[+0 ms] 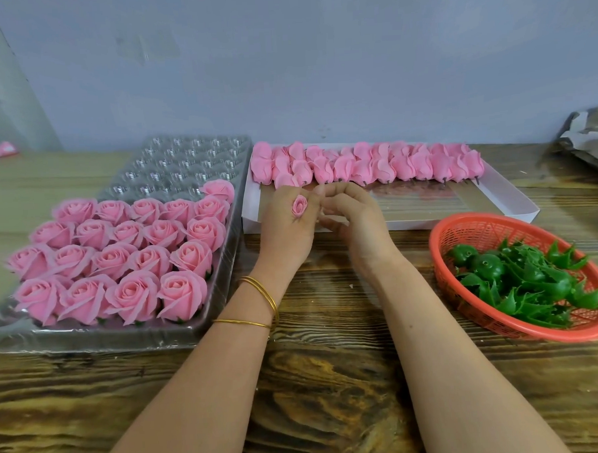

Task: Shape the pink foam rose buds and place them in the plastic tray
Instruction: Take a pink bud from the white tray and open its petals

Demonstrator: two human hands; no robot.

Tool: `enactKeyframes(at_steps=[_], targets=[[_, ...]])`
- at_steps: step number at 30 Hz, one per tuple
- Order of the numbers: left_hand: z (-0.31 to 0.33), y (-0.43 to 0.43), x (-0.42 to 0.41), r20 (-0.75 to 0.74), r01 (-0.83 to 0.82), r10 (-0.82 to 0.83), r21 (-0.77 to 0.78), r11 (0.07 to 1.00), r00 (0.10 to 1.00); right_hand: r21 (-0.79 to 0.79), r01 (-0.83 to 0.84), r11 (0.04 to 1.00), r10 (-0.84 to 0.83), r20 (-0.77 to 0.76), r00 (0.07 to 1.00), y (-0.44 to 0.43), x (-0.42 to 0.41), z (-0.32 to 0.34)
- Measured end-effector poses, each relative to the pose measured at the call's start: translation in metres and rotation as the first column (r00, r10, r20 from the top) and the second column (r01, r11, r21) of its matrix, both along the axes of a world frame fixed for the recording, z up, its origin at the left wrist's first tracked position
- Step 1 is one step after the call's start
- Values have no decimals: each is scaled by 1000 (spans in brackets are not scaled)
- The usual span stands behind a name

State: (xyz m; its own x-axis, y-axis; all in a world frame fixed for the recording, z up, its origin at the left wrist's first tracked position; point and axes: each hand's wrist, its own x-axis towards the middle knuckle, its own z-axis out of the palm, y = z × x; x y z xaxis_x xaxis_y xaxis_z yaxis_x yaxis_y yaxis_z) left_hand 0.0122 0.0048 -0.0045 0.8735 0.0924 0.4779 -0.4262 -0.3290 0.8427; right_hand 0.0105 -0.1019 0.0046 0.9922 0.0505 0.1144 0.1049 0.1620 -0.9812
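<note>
Wooden table (332,396) lies nearest. At 9 o'clock the tray (184,152) is over half full of opened roses (131,257); its far rows stand empty. At centre, the left hand (284,227) pinches a small, tightly furled bud (299,205). The right hand (352,220) curls beside it, grip unclear. At 1 o'clock, a box (495,200) holds unshaped buds (367,165), so plenty remains.
</note>
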Motion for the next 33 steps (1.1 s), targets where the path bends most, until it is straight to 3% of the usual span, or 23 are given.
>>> enactKeyframes(at_steps=[4, 10, 33], targets=[[-6, 0, 3, -54, -16, 19, 59, 998, 998, 13, -48, 999, 48, 28, 998, 1, -1, -2], [-6, -1, 1, -1, -6, 6, 84, 996, 1000, -33, -52, 998, 54, 54, 997, 3, -2, -3], [-3, -2, -4, 23, 26, -27, 70, 997, 999, -98, -23, 995, 25, 17, 1000, 5, -4, -2]])
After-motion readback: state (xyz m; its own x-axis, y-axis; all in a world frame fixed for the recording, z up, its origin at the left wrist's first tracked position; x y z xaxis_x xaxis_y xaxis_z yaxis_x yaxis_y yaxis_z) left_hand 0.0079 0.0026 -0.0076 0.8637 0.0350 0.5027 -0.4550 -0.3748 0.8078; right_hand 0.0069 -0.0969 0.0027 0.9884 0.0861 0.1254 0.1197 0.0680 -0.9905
